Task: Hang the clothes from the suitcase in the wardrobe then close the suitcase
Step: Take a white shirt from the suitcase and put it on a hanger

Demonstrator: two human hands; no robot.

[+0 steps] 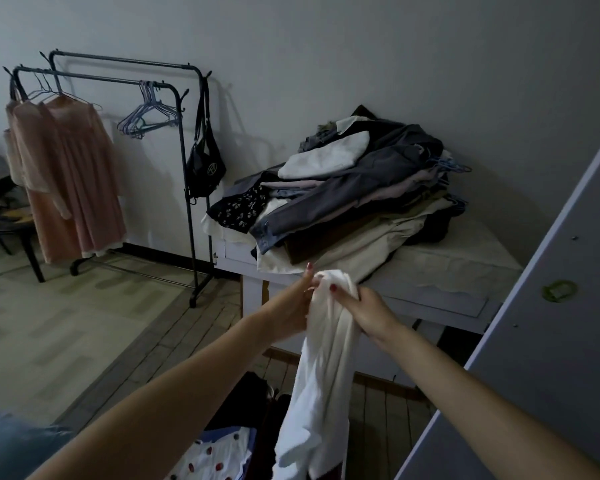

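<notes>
Clothes: we hold a white garment (326, 358) up in front of us at the near edge of the counter (465, 268); its lower part hangs down over the things at the bottom of the frame.
Chair: at far left we see a dark chair (4, 220), partly behind the pink dresses.
Pink dresses: two pale pink dresses (70, 174) hang from the left end of the clothes rack (184, 133), their hems just above the floor.
Hangers: a bunch of bare hangers (148, 116) hangs on the front rail, right of the dresses and apart from them.
Black bag: a black bag (205, 164) hangs by its strap from the right end post of the rack.
Left hand: our left hand (291, 306) grasps the top of the white garment from the left, fingers curled into the cloth.
Spotted cloth: below our left forearm lies a white cloth with dark red spots (219, 459), beside a dark mass we cannot make out.
Right hand: our right hand (364, 310) grips the bunched top of the same garment from the right, fingers wrapped round it.
Pile: a heap of folded clothes (354, 195), grey, white, beige and a dark floral piece, lies on the counter against the wall.
Door: a pale grey panel (551, 323) stands at the right edge.
</notes>
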